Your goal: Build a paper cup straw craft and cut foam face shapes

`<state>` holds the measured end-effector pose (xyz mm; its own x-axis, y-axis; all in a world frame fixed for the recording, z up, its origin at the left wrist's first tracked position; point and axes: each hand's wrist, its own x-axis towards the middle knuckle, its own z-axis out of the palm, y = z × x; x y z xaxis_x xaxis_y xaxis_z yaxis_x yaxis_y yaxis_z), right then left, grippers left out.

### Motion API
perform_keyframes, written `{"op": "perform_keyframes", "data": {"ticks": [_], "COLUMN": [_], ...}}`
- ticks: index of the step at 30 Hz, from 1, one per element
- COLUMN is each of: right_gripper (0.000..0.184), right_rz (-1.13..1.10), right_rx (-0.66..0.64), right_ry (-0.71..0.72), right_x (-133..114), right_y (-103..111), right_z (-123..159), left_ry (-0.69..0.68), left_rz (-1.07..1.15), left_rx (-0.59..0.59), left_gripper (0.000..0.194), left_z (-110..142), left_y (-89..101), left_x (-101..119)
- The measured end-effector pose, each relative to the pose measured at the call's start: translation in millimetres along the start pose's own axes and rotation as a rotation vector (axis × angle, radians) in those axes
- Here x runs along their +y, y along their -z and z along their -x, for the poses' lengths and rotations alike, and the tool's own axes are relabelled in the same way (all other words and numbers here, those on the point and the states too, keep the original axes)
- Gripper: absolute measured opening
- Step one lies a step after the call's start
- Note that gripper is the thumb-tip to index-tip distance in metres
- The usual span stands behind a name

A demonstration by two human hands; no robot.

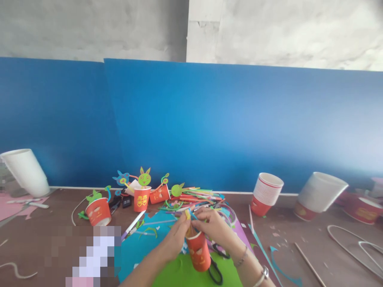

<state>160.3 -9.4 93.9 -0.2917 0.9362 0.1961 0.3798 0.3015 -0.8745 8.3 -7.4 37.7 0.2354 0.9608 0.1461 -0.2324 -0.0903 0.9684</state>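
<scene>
A red paper cup (200,257) with a white rim stands slightly tilted in front of me, over a green sheet. My left hand (177,234) is at the left of its rim, fingers closed on a yellow straw (188,215) that rises from the cup. From the right, my right hand (211,221) reaches over the rim and pinches a blue straw (193,215); its fingertips partly hide it. Black-handled scissors (216,275) lie beside the cup, partly behind it.
Decorated red cups (141,199) with paper animal faces stand at the back left. Many coloured straws (200,197) are heaped behind my hands. Cup stacks (267,191) stand at the right, before a blue partition (209,127). Paper scraps and a white cable (344,237) lie about.
</scene>
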Motion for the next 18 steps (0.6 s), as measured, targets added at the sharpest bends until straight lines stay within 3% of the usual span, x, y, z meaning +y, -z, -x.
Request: {"op": "perform_keyframes", "data": {"ticks": [3, 7, 13, 18], "right_gripper": [0.037, 0.032, 0.037, 0.039], "right_rz": [-0.016, -0.238, -0.551, -0.473], "right_rx": [0.053, 0.152, 0.196, 0.156], "right_ry": [-0.085, -0.162, -0.17, -0.151], "right_x": [8.0, 14.8, 13.7, 15.8], "right_y": [-1.0, 1.9, 6.2, 7.6], "right_z": [-2.4, -4.3, -5.4, -6.0], "left_ry": [0.024, 0.059, 0.019, 0.052], "left_rz": [0.079, 0.247, 0.263, 0.274], "left_rx": [-0.059, 0.101, 0.188, 0.093], "left_gripper": [0.047, 0.044, 0.034, 0.029], "left_z": [-2.8, -9.2, -10.2, -8.1], "left_y": [-0.5, -1.0, -2.8, -3.5], "left_x": [1.0, 7.5, 9.7, 10.5]}}
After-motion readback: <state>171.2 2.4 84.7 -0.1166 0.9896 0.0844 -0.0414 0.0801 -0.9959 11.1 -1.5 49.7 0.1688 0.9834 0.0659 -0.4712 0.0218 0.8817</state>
